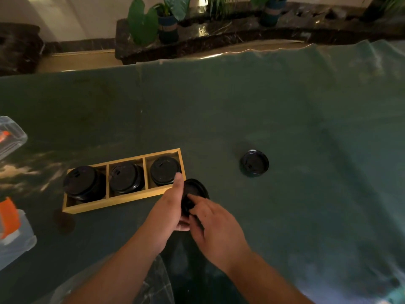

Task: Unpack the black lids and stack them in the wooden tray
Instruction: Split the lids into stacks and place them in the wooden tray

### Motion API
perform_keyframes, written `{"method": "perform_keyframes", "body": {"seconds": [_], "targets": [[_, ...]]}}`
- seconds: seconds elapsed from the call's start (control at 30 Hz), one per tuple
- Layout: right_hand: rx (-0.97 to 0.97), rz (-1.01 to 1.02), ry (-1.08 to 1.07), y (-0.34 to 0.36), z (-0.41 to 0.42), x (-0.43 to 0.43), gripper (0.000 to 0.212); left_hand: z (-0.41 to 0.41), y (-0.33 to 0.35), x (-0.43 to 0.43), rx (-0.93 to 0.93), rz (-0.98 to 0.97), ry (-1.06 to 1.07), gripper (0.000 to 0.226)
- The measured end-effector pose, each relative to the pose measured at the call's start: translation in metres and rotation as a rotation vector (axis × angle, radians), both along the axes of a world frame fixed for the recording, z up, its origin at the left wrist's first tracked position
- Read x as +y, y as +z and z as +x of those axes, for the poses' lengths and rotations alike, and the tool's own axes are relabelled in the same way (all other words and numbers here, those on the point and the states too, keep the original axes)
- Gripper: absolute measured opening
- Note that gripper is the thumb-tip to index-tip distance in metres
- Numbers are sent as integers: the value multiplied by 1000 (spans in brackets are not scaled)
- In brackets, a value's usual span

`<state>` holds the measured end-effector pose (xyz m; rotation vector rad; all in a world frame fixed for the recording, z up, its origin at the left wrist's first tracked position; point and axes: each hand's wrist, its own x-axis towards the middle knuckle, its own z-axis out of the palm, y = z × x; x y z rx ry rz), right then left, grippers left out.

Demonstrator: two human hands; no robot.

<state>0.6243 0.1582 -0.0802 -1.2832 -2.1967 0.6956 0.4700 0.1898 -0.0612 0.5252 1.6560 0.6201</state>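
A wooden tray (129,201) with three compartments lies on the green table. Each compartment holds a stack of black lids: left (82,182), middle (126,176), right (164,170). Just right of the tray my left hand (168,207) grips a black lid or small stack of lids (194,191), held tilted on edge. My right hand (212,222) touches the same lid with its fingertips from the near side. Another black lid (255,163) lies flat on the table, apart to the right.
Clear plastic containers with orange parts (11,137) (13,229) stand at the left edge. Crumpled clear plastic wrap (153,281) lies near the table's front edge under my arms. Potted plants (166,25) stand on a dark ledge beyond the table.
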Motion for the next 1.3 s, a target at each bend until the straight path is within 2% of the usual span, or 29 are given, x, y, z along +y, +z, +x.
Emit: {"method": "perform_keyframes", "body": {"seconds": [0.1, 0.17, 0.23, 0.33, 0.37, 0.43, 0.47, 0.53, 0.63, 0.7, 0.8, 0.9, 1.0, 1.07, 1.13, 1.2, 1.27, 1.3], "targets": [[159, 8, 77, 0, 3, 3, 15, 1, 0, -7, 58, 107, 12, 24], [151, 106, 67, -8, 14, 17, 22, -4, 0, -9, 76, 129, 66, 10], [-36, 111, -96, -23, 37, 56, 33, -10, 1, -8, 99, 113, 92, 14], [-448, -151, -460, -41, 80, 116, 57, -21, 0, -9, 89, 93, 97, 10], [-577, -221, -489, -46, 91, 125, 53, -24, -1, -10, 88, 87, 92, 12], [-674, -189, -437, -52, 104, 131, 36, -28, -1, -13, 87, 78, 98, 16], [-619, -117, -417, -51, 102, 128, 29, -29, 0, -15, 91, 81, 97, 17], [-344, 13, -408, -37, 81, 108, 17, -30, 2, -17, 103, 88, 87, 19], [-62, 174, -173, -10, 30, 50, 10, -25, 2, -17, 112, 93, 39, 18], [-20, 142, -21, 1, -1, 10, 12, -24, 5, -18, 114, 109, 18, 23], [24, 1, -85, 8, -26, -16, 16, -28, 11, -23, 122, 101, -26, 47], [99, -55, -101, 20, -44, -18, 15, -31, 15, -29, 77, 45, -25, 82], [72, -92, -37, 24, -58, -16, 39, -34, 19, -31, 66, -13, -55, 114], [65, -179, -100, 25, -63, -10, 45, -39, 25, -31, 22, 6, -45, 117], [185, -376, -234, 29, -65, 3, 37, -47, 31, -32, 8, 110, -50, 100], [430, -556, -354, 29, -64, 22, 35, -59, 32, -29, 95, 218, -102, 63], [705, -762, -356, 27, -65, 46, 44, -71, 26, -22, 119, 246, -65, 22], [787, -860, -336, 25, -67, 59, 52, -75, 21, -17, 111, 262, -36, 12]]}}
